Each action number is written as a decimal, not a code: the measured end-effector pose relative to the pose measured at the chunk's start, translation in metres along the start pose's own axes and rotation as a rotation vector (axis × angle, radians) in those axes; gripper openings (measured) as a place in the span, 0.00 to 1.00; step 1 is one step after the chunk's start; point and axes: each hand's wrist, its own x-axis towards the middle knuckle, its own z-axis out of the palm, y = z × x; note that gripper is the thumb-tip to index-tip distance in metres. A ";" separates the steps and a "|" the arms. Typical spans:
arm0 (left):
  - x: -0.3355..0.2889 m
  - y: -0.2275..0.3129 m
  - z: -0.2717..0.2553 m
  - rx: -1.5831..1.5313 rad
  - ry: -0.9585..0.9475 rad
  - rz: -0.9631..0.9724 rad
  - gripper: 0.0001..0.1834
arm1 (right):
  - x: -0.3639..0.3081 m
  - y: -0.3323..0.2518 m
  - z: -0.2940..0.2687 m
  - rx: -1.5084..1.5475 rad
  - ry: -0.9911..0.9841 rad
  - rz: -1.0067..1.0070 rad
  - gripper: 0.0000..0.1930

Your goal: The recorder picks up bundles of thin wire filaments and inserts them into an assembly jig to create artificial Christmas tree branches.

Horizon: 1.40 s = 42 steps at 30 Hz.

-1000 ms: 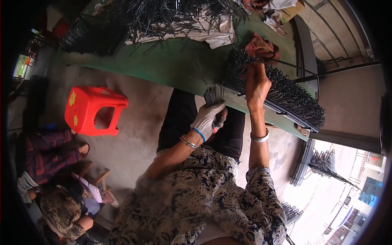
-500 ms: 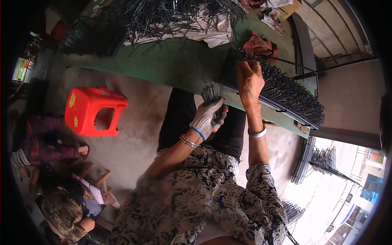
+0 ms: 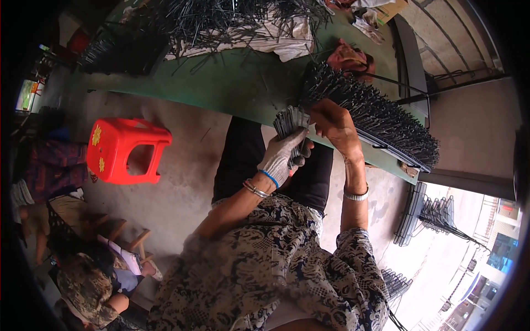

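My left hand [image 3: 280, 155], in a pale work glove, is closed around a bundle of thin dark metal rods [image 3: 289, 120] standing up out of the fist above my lap. Bare and bent at the wrist, my right hand [image 3: 339, 129] has its fingertips drawn together at the bundle's right side. Whatever lies between those fingertips is too small to make out. Just beyond the right hand, a long rack packed with upright dark rods [image 3: 375, 105] runs along the edge of the green table [image 3: 221, 74].
A heap of loose rods [image 3: 237, 25] lies on white cloth at the back. Beside the rack is a crumpled reddish rag [image 3: 350, 58]. A red plastic stool [image 3: 116, 149] stands on the floor at left, and another person [image 3: 88, 281] sits lower left. Dark wire frames [image 3: 436, 212] stand at right.
My right hand has come down and toward me from the rack to the bundle. The left hand still grips the rods in nearly the same place. The people at lower left have shifted.
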 end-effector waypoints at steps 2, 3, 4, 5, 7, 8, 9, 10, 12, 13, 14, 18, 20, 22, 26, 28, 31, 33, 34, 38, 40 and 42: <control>0.005 -0.003 -0.003 -0.031 -0.016 -0.014 0.09 | -0.004 -0.001 -0.001 -0.015 0.060 0.006 0.04; 0.006 -0.001 0.000 -0.056 0.055 -0.031 0.09 | -0.005 -0.004 0.001 -0.014 0.058 0.007 0.04; 0.007 0.002 0.002 -0.080 0.126 -0.048 0.09 | -0.006 -0.009 0.004 -0.108 0.154 -0.052 0.04; 0.007 0.004 0.003 -0.081 0.127 -0.048 0.09 | -0.007 -0.011 0.005 -0.202 0.250 -0.112 0.04; 0.005 0.009 0.006 -0.069 0.135 0.005 0.09 | -0.003 -0.010 -0.001 -0.196 0.275 -0.102 0.04; 0.008 0.008 0.005 -0.068 0.135 0.003 0.09 | -0.002 -0.009 -0.003 -0.189 0.300 -0.095 0.05; 0.010 0.007 0.004 -0.087 0.105 0.012 0.09 | -0.001 -0.010 -0.002 -0.189 0.300 -0.093 0.05; 0.011 0.006 0.003 -0.106 0.074 0.022 0.09 | 0.000 -0.011 0.000 -0.203 0.294 -0.104 0.05; 0.011 0.006 0.005 -0.083 0.095 0.030 0.09 | 0.000 -0.011 0.003 -0.216 0.288 -0.112 0.05; 0.010 0.007 0.007 -0.061 0.116 0.039 0.09 | 0.000 -0.011 0.003 -0.143 0.247 -0.040 0.05; 0.010 0.007 0.008 -0.061 0.117 0.038 0.09 | 0.000 -0.010 0.004 -0.070 0.206 0.031 0.06; 0.009 0.005 0.009 -0.045 0.082 0.015 0.09 | 0.000 -0.003 0.005 -0.025 0.184 0.023 0.05; 0.013 0.004 0.008 -0.052 0.064 0.032 0.09 | -0.002 0.000 0.002 -0.009 0.168 0.034 0.04; 0.022 0.004 0.004 -0.196 0.197 -0.002 0.09 | -0.006 -0.005 0.005 -0.090 0.264 -0.056 0.03; 0.037 0.011 -0.013 -0.250 0.258 0.023 0.07 | 0.000 -0.011 0.000 -0.289 0.622 -0.254 0.03; 0.032 0.013 -0.013 -0.211 0.217 0.014 0.07 | 0.012 -0.001 -0.006 -0.380 0.678 -0.303 0.03; 0.028 0.008 -0.015 -0.169 0.125 -0.018 0.08 | 0.030 0.011 -0.008 -0.530 0.753 -0.384 0.03; 0.025 0.006 -0.016 -0.168 0.077 -0.040 0.10 | 0.037 0.015 -0.004 -0.544 0.747 -0.473 0.03; 0.022 0.007 -0.014 -0.191 0.093 -0.037 0.09 | 0.039 0.016 -0.002 -0.540 0.730 -0.430 0.04; 0.015 0.008 -0.014 -0.240 0.073 -0.001 0.08 | 0.041 0.021 0.002 -0.634 0.594 -0.421 0.02; 0.012 0.013 -0.011 -0.164 0.100 -0.012 0.09 | 0.042 0.023 0.003 -0.721 0.563 -0.421 0.01; 0.011 0.011 -0.009 -0.139 0.152 -0.034 0.09 | 0.039 0.022 0.006 -0.856 0.483 -0.356 0.02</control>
